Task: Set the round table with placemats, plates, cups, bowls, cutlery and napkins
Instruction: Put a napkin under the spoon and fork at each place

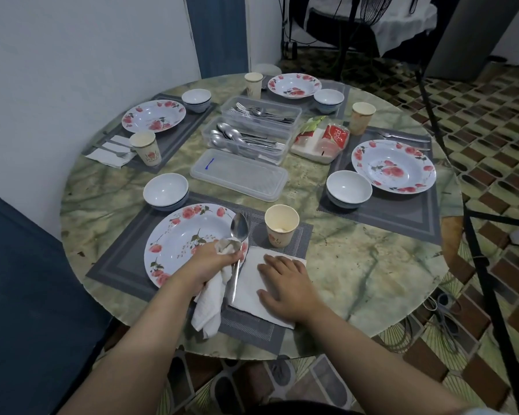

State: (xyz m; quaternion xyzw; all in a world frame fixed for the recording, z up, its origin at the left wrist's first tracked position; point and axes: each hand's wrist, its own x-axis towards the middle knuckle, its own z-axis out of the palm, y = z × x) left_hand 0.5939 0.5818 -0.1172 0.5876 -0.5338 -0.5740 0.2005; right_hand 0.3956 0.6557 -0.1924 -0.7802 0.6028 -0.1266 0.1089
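My left hand (212, 262) grips a spoon (239, 227) together with a white cloth (212, 307) that hangs below my fist, over the right rim of the near floral plate (177, 235). My right hand (285, 284) lies flat on a white napkin (247, 283) on the near grey placemat (123, 253). A paper cup (281, 224) and a white bowl (166, 191) stand at this setting. Three other settings with plates, bowls and cups ring the round table (357, 265).
In the table's middle are two clear trays, one of forks (259, 110) and one of spoons (246, 139), a lid (238, 173) and a napkin pack (321, 140). A wall is to the left; black stand legs (480, 256) rise at the right.
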